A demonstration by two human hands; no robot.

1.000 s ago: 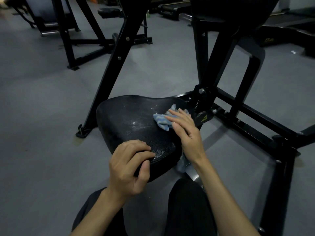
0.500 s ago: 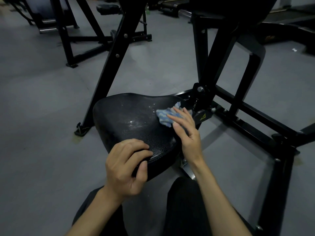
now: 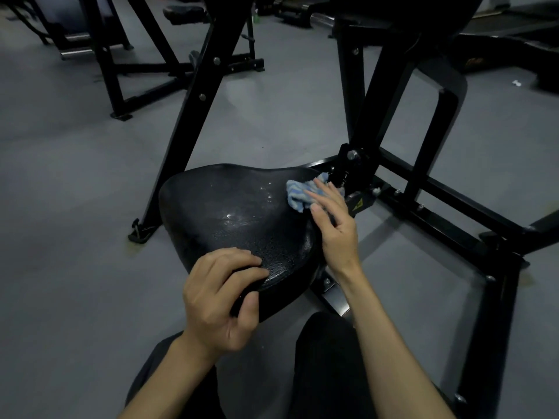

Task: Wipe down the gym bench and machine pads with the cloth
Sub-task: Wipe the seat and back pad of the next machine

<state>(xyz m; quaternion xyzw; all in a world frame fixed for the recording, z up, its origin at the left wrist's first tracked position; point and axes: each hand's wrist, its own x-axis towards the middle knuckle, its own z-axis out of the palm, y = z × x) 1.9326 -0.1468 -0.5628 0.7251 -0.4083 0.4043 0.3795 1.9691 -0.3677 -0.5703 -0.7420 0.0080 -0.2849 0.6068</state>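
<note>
- Head view: black seat pad (image 3: 236,213) at centre, textured, speckled with wet droplets near its middle.
- Left hand (image 3: 217,300) curled round the near edge of the pad, fingers on top, thumb against the front rim.
- Right hand (image 3: 335,225) at the pad's far right edge, fingers nearly straight and laid flat on a blue-and-white cloth (image 3: 299,193), pressing it to the pad; no curled grip visible.
- Cloth bunched on the pad's far right corner, just beside the black machine frame (image 3: 360,116).
- Yellow warning sticker (image 3: 358,204) on the frame just past the right hand.
- Grey floor (image 3: 60,207) all round; dark trouser legs (image 3: 326,373) at bottom.
- More black gym equipment (image 3: 127,62) behind, well apart.
</note>
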